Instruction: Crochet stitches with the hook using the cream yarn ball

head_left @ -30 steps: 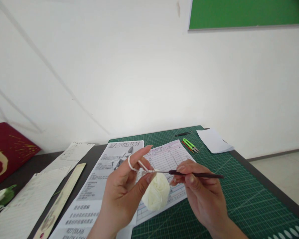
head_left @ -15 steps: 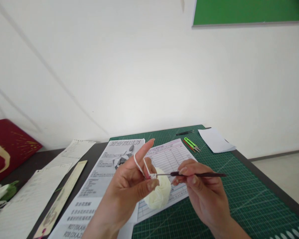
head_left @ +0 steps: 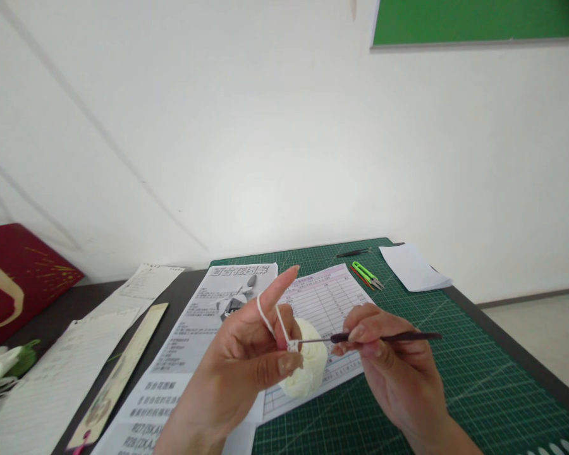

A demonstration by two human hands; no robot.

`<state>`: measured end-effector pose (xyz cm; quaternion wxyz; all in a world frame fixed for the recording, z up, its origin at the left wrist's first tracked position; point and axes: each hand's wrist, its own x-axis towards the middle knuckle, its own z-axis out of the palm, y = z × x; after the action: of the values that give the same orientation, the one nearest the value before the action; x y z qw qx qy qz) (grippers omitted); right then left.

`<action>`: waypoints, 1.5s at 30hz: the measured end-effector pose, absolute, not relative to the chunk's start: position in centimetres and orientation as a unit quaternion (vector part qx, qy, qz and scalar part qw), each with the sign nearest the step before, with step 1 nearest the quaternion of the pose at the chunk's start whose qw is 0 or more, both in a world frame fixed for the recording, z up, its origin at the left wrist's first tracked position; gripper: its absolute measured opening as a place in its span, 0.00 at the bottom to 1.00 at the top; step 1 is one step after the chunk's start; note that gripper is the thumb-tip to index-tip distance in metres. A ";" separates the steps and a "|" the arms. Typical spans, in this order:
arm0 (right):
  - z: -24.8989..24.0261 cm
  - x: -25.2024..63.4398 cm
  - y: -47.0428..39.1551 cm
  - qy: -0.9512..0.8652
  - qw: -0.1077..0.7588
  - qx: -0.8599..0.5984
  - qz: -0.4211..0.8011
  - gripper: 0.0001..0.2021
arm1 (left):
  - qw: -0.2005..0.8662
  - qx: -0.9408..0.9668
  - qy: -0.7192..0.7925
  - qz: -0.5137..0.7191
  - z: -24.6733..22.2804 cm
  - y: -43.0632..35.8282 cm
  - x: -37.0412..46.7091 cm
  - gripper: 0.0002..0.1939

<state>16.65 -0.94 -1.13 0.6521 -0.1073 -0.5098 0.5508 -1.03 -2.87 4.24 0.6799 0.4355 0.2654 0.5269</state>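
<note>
My left hand pinches a small piece of white crochet work between thumb and fingers. Its index finger points up, with white yarn looped round it and running down to the stitches. In my right hand is a crochet hook with a dark handle, held level like a pen. The hook's thin metal shaft reaches left into the work; its tip is hidden there. Behind and below the fingers sits a ball of cream yarn, partly covered by my left hand.
Printed sheets and a table form lie on the green cutting mat. Green thread snips, tweezers and white paper are farther back. A ruler, handwritten pages and a red bag are at left.
The hook and my right hand have shifted slightly right and down. My left hand keeps its pinch and raised finger, and the whole view has moved a little.
</note>
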 end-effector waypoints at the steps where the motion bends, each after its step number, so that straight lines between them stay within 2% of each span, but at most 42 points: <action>1: -1.1 16.7 -0.9 -0.511 0.651 -0.107 0.551 0.06 | 0.679 0.438 0.263 0.527 4.3 -2.9 -1.0 0.33; 13: -0.8 17.4 -0.6 -0.548 0.631 -0.104 0.540 0.06 | 0.724 0.431 0.232 0.486 3.9 -2.6 -1.8 0.34; 25: -0.3 19.0 -0.4 -0.644 0.594 -0.122 0.467 0.08 | 0.739 0.415 0.211 0.488 3.6 -2.4 -1.6 0.37; 28: -0.3 18.3 -0.7 -0.612 0.610 -0.125 0.487 0.07 | 0.698 0.446 0.234 0.510 4.0 -2.8 -1.4 0.37; 33: -0.6 16.6 -1.4 -0.493 0.621 -0.163 0.587 0.05 | 0.661 0.457 0.260 0.535 4.3 -3.2 -0.8 0.35; 39: -1.5 16.1 -1.3 -0.420 0.627 -0.178 0.632 0.07 | 0.639 0.457 0.258 0.562 4.0 -3.1 -0.4 0.41; 45: -1.2 15.7 -1.3 -0.377 0.635 -0.196 0.645 0.06 | 0.591 0.483 0.284 0.580 3.9 -3.0 0.0 0.40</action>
<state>15.73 -1.25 -1.19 0.6346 -0.1964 -0.3770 0.6454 -0.01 -3.05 3.86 0.5915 0.4826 0.2842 0.5801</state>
